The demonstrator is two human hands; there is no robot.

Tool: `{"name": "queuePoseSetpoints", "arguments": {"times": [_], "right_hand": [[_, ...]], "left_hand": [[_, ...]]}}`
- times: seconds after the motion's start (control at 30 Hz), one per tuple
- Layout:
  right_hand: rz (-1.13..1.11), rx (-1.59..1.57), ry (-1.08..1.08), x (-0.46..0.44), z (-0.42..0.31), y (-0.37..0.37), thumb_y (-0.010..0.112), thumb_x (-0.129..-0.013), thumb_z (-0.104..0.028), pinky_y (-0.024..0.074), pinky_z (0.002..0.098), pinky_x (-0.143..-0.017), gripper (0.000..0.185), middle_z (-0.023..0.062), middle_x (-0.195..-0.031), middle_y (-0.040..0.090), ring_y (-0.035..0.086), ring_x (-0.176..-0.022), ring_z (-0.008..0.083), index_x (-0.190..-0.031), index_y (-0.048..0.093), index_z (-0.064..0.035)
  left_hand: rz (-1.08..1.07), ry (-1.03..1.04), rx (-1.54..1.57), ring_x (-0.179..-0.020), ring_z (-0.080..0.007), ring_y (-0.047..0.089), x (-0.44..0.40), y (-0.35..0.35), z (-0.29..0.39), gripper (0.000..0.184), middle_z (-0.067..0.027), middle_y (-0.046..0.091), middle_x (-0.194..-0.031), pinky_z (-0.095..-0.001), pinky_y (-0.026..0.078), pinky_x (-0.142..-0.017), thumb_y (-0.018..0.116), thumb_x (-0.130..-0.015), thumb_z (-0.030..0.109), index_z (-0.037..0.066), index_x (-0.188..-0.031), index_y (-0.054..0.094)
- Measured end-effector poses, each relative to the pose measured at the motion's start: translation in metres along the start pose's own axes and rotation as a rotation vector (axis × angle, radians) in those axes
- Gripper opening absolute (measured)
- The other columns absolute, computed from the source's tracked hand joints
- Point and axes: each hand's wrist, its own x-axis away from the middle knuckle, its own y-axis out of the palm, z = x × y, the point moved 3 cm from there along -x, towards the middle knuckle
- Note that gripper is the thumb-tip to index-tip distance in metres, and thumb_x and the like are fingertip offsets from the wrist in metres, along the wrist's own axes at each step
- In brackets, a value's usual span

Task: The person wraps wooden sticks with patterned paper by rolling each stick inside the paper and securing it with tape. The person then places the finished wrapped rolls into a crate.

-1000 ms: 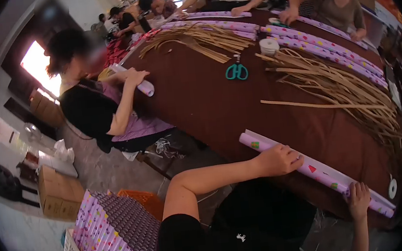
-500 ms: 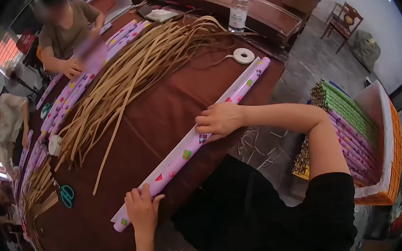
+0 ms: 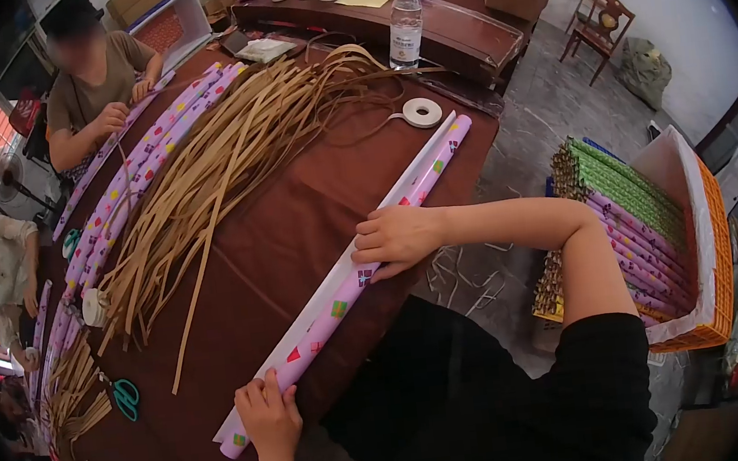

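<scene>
A lilac roll of wrapping paper [image 3: 319, 333] printed with coloured gift shapes lies slantwise along the table's near edge. A white strip of its loose edge shows on the far side. My left hand [image 3: 269, 414] grips the roll near its lower left end, fingers over the top and thumb on the near side. Farther up, about mid-length, my right hand [image 3: 399, 238] curls over it with the palm down. The parts of the roll under both hands are hidden. Beyond its upper end lies a white tape roll [image 3: 422, 112] with a strip pulled out.
Brown paper strips [image 3: 194, 190] spread across the brown table [image 3: 254, 251], with teal scissors [image 3: 126, 398] to the left. A water bottle [image 3: 404, 29] stands at the back. Two co-workers sit at the left. An orange basket [image 3: 715, 284] holds finished rolls on my right.
The view has shifted slightly. My left thumb has drawn closer to its fingers, and the white strip beside it looks wider. A co-worker's hands at the lower left have mostly left view.
</scene>
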Motion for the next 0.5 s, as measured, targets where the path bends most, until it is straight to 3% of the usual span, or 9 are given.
{"name": "queuePoseSetpoints", "arguments": {"times": [0.13, 0.2, 0.33, 0.4, 0.5], "right_hand": [[0.01, -0.077, 0.038, 0.001, 0.008, -0.016, 0.068, -0.086, -0.038, 0.0441, 0.0358, -0.068, 0.034, 0.0051, -0.084, 0.057, 0.055, -0.079, 0.0241, -0.1, 0.062, -0.0081], [0.155, -0.013, 0.143, 0.011, 0.027, -0.033, 0.07, -0.084, -0.036, 0.0434, 0.0363, -0.066, 0.033, 0.0054, -0.08, 0.056, 0.055, -0.075, 0.0253, -0.098, 0.063, -0.0074], [0.396, 0.369, 0.846, 0.068, 0.117, -0.053, 0.07, -0.081, -0.037, 0.0473, 0.0425, -0.071, 0.032, 0.0084, -0.09, 0.063, 0.059, -0.087, 0.029, -0.096, 0.068, -0.0087], [0.152, 0.452, 1.098, 0.1, 0.15, -0.051, 0.072, -0.078, -0.043, 0.0502, 0.0439, -0.076, 0.038, 0.0092, -0.096, 0.066, 0.062, -0.092, 0.0301, -0.096, 0.07, -0.0091], [-0.066, 0.325, 1.281, 0.118, 0.169, -0.052, 0.076, -0.071, -0.05, 0.0506, 0.0458, -0.085, 0.049, 0.0107, -0.102, 0.068, 0.062, -0.104, 0.0321, -0.097, 0.07, -0.0082]], "left_hand": [[0.002, 0.005, 0.002, -0.088, -0.0319, 0.05, -0.001, -0.003, 0.001, 0.04, -0.0139, 0.054, -0.095, -0.0425, 0.044, -0.079, 0.069, -0.083, 0.019, 0.001, -0.118, 0.059], [0.001, 0.011, 0.005, -0.088, -0.0318, 0.05, -0.002, -0.002, 0.001, 0.041, -0.0139, 0.054, -0.096, -0.0424, 0.044, -0.079, 0.07, -0.083, 0.019, 0.001, -0.119, 0.059], [0.025, 0.032, 0.023, -0.087, -0.0316, 0.05, -0.001, -0.001, 0.001, 0.044, -0.0138, 0.056, -0.098, -0.0417, 0.044, -0.079, 0.069, -0.084, 0.02, 0.0, -0.122, 0.058], [0.021, 0.033, 0.012, -0.087, -0.0315, 0.05, 0.0, -0.002, 0.002, 0.045, -0.0137, 0.056, -0.099, -0.0414, 0.044, -0.079, 0.069, -0.085, 0.02, -0.001, -0.123, 0.058], [0.021, 0.031, 0.014, -0.086, -0.0314, 0.05, -0.002, -0.001, -0.001, 0.046, -0.0135, 0.057, -0.1, -0.041, 0.045, -0.079, 0.068, -0.085, 0.021, -0.002, -0.124, 0.057]]}}
